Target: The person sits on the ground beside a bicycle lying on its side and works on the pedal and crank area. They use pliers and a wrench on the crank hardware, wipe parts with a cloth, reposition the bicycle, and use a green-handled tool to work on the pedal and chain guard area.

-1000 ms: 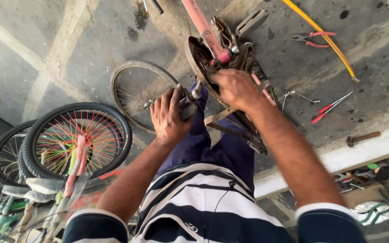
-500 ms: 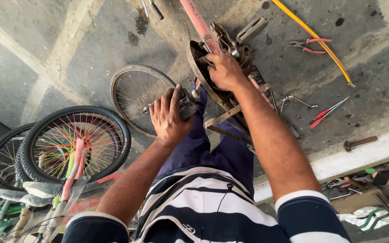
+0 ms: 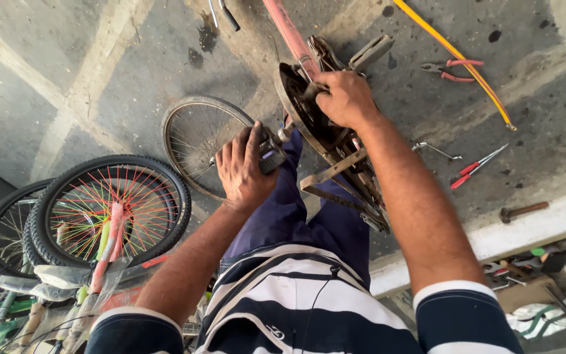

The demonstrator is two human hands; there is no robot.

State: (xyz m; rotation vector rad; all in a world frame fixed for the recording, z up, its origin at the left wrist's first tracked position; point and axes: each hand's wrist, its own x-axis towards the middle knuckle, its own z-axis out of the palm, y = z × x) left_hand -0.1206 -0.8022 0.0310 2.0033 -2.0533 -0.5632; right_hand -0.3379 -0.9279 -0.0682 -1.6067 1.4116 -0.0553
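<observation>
Here the right hand (image 3: 343, 99) grips the chainring (image 3: 296, 98), left hand (image 3: 244, 167) on the pedal (image 3: 271, 157).

Bare rim (image 3: 198, 141) beside left hand (image 3: 244, 167)

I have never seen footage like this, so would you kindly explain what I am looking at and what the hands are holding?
There is one view, from a camera worn on a person's head, looking down at their own arms and striped shirt. No machine is involved, only two bare hands.

The right hand grips the crank area of a rusty bicycle frame with a red tube, lying on the concrete floor. The left hand closes around a dark part, apparently a pedal, beside a bare spoked wheel.

Scattered on the floor are red-handled pliers, a red-handled screwdriver, a small spanner, a hammer and a yellow cable. At lower left stands a tyred wheel with coloured spokes.
</observation>
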